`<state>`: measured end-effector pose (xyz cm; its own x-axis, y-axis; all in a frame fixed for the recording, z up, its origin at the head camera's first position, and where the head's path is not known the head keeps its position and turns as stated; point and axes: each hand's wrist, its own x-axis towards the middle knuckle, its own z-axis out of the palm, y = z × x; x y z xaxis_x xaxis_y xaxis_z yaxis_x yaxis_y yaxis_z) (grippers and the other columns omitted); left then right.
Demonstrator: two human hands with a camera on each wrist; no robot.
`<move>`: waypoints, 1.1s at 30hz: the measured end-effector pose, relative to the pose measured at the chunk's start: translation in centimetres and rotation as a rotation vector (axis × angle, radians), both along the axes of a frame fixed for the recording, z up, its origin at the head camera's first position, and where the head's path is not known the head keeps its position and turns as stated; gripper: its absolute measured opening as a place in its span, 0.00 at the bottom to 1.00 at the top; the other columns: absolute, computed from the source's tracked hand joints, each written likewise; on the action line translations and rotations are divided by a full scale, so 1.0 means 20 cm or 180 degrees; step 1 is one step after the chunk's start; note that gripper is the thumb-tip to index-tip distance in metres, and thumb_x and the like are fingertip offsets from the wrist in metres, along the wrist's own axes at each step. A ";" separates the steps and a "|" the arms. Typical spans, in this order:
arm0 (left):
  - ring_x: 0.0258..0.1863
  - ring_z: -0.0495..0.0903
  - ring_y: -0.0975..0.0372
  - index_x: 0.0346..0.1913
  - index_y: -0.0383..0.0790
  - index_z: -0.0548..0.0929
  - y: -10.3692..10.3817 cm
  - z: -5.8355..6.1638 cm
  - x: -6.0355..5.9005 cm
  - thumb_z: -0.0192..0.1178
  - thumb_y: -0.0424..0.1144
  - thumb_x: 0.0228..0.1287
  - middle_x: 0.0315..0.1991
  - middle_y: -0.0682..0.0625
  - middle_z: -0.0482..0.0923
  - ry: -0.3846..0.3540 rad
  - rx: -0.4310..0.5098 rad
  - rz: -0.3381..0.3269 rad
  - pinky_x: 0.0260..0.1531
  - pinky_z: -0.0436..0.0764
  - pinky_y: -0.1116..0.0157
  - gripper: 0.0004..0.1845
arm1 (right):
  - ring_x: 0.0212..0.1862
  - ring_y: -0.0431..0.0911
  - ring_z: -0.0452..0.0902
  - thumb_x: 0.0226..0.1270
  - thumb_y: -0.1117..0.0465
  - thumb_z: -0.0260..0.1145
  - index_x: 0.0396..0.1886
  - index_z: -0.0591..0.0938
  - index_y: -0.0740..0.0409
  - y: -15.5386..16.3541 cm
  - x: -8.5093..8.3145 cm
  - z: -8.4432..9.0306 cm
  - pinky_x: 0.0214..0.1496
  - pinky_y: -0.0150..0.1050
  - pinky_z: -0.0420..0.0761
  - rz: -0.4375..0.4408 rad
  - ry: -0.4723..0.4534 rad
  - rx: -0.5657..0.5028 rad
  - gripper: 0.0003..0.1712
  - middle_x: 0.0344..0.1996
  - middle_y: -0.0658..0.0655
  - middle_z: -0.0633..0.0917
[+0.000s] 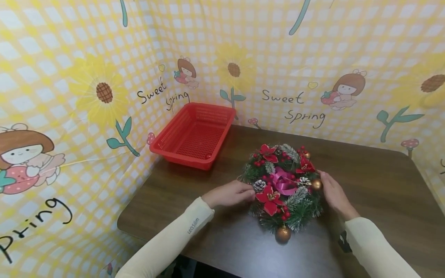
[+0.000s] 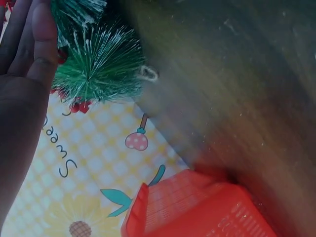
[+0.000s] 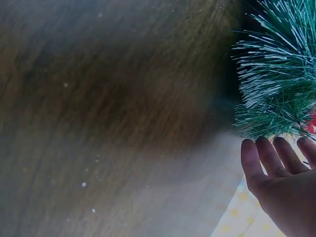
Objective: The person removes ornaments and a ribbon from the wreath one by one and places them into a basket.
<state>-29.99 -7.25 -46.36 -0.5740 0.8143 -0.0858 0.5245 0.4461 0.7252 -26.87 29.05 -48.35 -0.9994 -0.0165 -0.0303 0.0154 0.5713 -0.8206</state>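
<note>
Green wreath (image 1: pixel 295 197), between left grip (image 1: pixel 232 194) and right grip (image 1: pixel 335 193), both loosely uncurled, alongside

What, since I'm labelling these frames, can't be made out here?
Underside of the wreath: head view, hidden by its greenery.
Left hand: left wrist view, partly cut off by the left and top edges.
Small red spot in the basket: head view, too small to identify.
Dark item at the right sleeve: head view, partly covered by it.
</note>
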 end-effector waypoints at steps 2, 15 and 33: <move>0.26 0.73 0.65 0.43 0.45 0.82 0.00 0.00 0.00 0.50 0.49 0.71 0.27 0.49 0.78 0.0038 0.0006 -0.0008 0.28 0.76 0.68 0.14 | 0.69 0.68 0.44 0.71 0.33 0.28 0.72 0.56 0.64 0.00 0.01 0.01 0.63 0.66 0.47 -0.0018 -0.0056 -0.0031 0.45 0.70 0.71 0.52; 0.38 0.76 0.65 0.45 0.46 0.81 0.01 -0.03 -0.03 0.42 0.50 0.74 0.39 0.53 0.80 0.0140 0.0002 0.0324 0.41 0.76 0.66 0.18 | 0.66 0.69 0.53 0.71 0.33 0.25 0.67 0.64 0.68 0.02 0.04 0.01 0.62 0.65 0.53 -0.0081 0.0002 -0.0080 0.47 0.66 0.73 0.61; 0.38 0.75 0.61 0.42 0.48 0.79 0.04 -0.05 -0.18 0.37 0.52 0.75 0.38 0.48 0.79 0.0331 0.0079 0.1088 0.41 0.75 0.60 0.20 | 0.58 0.66 0.66 0.76 0.41 0.29 0.61 0.70 0.70 -0.03 0.15 -0.01 0.59 0.63 0.59 -0.0021 0.0299 -0.0056 0.40 0.53 0.72 0.75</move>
<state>-33.58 -6.45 -47.33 -0.8183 0.5747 0.0048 0.4196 0.5916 0.6885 -23.91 28.54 -48.57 -0.9979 -0.0098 0.0639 -0.0585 0.5568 -0.8286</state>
